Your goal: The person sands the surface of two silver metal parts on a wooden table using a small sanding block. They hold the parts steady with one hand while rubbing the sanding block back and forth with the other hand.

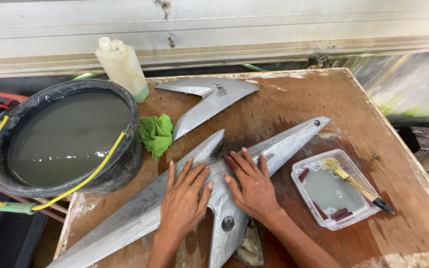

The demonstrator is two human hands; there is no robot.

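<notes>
Both hands, left and right, are pressed flat, fingers spread open, on the grey panel; a dark red strip, likely sandpaper, is pinned under the right fingers; even, wet strokes are best.

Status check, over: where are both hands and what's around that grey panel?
Left hand flat on long grey panel. Right hand flat beside it, dark red strip under fingers. Bucket left, tray right, apart.

Left hand and right hand pressing flat, fingers spread, on a long grey body panel, reddish sanding piece lying under right fingertips, water tray with brush sitting right of right hand, green cloth and black bucket sitting beyond left hand
</notes>
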